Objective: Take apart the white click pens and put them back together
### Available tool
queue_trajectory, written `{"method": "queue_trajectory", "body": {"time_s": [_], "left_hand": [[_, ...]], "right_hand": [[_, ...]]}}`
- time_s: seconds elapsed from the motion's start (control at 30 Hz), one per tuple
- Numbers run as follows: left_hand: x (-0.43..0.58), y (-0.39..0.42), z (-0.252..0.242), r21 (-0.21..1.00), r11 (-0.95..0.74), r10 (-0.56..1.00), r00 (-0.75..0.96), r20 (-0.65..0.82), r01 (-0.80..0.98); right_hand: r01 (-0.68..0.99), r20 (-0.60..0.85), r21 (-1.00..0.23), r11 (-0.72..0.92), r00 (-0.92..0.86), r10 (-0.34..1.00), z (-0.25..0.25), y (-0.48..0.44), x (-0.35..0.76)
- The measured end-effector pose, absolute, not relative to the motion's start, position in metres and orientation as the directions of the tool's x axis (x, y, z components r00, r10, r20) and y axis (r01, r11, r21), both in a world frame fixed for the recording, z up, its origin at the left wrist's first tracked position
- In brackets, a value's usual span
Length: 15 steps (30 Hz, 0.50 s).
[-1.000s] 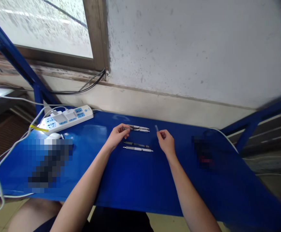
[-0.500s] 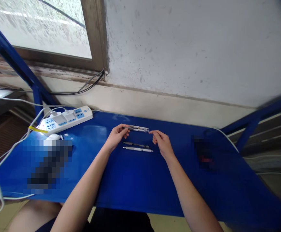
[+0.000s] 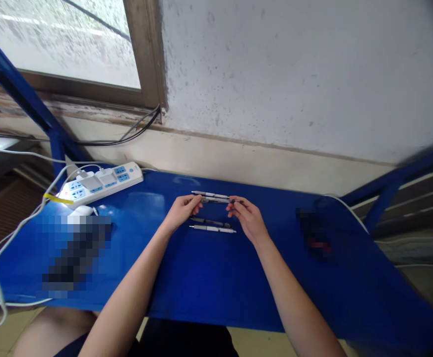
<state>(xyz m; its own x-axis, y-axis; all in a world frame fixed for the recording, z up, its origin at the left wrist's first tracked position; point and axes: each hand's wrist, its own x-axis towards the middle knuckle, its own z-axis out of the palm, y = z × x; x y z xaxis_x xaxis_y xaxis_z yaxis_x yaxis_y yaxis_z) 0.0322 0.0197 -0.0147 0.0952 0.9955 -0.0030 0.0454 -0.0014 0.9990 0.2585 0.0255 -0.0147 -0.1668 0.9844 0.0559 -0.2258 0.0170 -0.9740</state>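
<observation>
Yr left hand (image 3: 181, 210) is curled, w/ thumb and fingers pinching the left end of a thin silver-and-white pen (image 3: 216, 200). Yr right hand (image 3: 249, 220) pinches the right end w/ thumb and fingertips. So the pen lies side to side btw both hands, low over the shiny blue metal table (image 3: 209, 282). Can't tell if it touches the top.

Right behind it is a 2nd slim silver-and-white pen (image 3: 206, 194), very close. Can't tell if yr left fingers touch it too. Just in front of yr hands lie a slim dark grey pen (image 3: 209, 221) and a long white pen (image 3: 212, 228), side by side.

Main risk: pens are round and the top is slick. If you pull or twist too hard, the held pen may slip and roll. If a hand drops or slides, it may bump the pens next to it and knock them out of line. The far pen is near the back edge by the wall, so a hard bump could push it off.

Farther left sit a white power strip (image 3: 100, 183) and a white cable (image 3: 0, 267), where a rolling pen could get caught.
</observation>
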Motion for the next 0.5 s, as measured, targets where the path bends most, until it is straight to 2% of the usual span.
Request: {"method": "queue_trajectory", "body": {"time_s": [0.07,0.13,0.2,0.27,0.4,0.5], "left_hand": [[0.031,0.02,-0.015,0.996,0.012,0.997,0.077,-0.019,0.092],[0.029,0.021,-0.015,0.993,0.01,0.998,0.055,-0.017,0.119],[0.028,0.02,-0.014,0.993,-0.013,0.998,0.061,0.006,0.114],[0.027,0.019,-0.011,0.996,-0.046,0.993,0.111,0.038,0.077],[0.029,0.016,-0.007,0.996,-0.085,0.978,0.195,0.079,0.019],[0.03,0.017,-0.008,0.997,-0.077,0.985,0.158,0.077,-0.007]], "right_hand": [[-0.152,0.066,-0.988,0.041,-0.168,0.983,-0.017,0.024,0.257],[-0.008,0.069,-0.998,0.068,-0.165,0.984,-0.02,0.023,0.256],[0.128,0.067,-0.988,0.086,-0.147,0.987,-0.024,0.023,0.256],[0.182,0.065,-0.98,0.085,-0.114,0.991,-0.026,0.023,0.256],[0.08,0.04,-0.996,0.046,-0.075,0.996,-0.027,0.026,0.255],[-0.028,0.026,-0.999,0.024,-0.08,0.996,-0.027,0.028,0.255]]}}
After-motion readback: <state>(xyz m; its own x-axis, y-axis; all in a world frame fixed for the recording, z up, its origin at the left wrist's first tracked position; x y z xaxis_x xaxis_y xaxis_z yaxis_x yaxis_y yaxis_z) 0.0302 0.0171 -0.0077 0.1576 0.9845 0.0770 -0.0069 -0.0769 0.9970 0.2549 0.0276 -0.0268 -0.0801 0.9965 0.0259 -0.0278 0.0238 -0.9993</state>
